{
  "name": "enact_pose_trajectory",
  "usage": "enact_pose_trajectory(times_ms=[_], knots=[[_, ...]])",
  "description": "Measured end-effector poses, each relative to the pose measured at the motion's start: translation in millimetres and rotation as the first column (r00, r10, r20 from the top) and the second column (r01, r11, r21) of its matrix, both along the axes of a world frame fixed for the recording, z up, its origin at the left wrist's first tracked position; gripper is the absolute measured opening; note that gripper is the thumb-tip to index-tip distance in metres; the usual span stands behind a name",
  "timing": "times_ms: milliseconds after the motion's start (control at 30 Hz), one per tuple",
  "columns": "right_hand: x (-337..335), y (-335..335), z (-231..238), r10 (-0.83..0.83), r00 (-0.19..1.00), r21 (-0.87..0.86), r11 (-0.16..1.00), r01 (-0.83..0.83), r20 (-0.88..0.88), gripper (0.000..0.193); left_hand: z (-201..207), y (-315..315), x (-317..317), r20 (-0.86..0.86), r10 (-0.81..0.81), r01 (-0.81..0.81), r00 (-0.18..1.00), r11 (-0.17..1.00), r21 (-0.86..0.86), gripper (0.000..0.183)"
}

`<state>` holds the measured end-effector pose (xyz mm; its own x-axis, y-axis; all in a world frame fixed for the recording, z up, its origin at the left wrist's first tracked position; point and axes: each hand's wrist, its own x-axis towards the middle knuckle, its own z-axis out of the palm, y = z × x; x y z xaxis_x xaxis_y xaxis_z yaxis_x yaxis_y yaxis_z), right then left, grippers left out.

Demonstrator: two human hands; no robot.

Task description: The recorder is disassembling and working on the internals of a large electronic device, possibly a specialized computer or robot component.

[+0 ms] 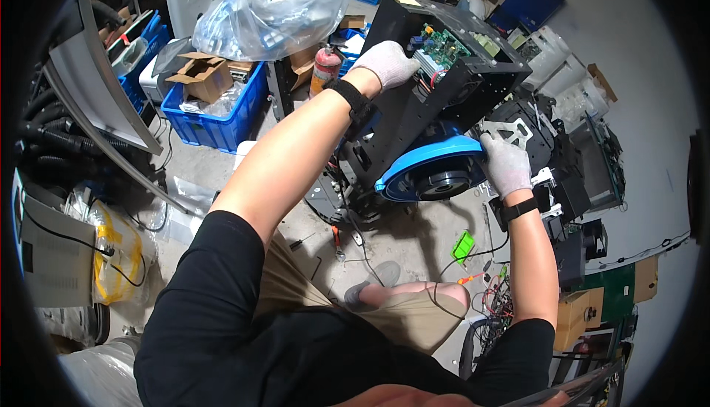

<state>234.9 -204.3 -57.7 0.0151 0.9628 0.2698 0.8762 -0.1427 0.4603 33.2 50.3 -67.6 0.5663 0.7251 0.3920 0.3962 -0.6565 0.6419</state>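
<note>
A black metal machine housing (396, 111) stands tilted in front of me, with a green circuit board (446, 48) and wires exposed in its upper part. My left hand (386, 65), in a whitish glove, is closed at the housing's upper left side, near the board. What its curled fingers hold is hidden. Below the housing sits a round black part with a bright blue rim (429, 154). My right hand (508, 164), also gloved, is closed at the right end of that rim. A pale metal bracket with holes (512, 133) shows just above its fingers.
On the floor lie an orange-handled wrench (338, 244), a bright green tray (463, 246), a screwdriver (470, 278) and tangled cables (495, 300). A blue bin (214, 122) with boxes and a red fire extinguisher (325, 68) stand left. Black machine parts (566, 192) crowd the right.
</note>
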Motion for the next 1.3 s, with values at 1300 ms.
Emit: enact_pose_trajectory(times_ms=[1300], knots=[[39.9, -18.8, -13.3, 0.097, 0.968, -0.189, 0.972, -0.142, -0.23, 0.022, -113.9, -34.2, -53.0, 0.488, -0.013, 0.051, 0.873, 0.997, -0.064, 0.017]])
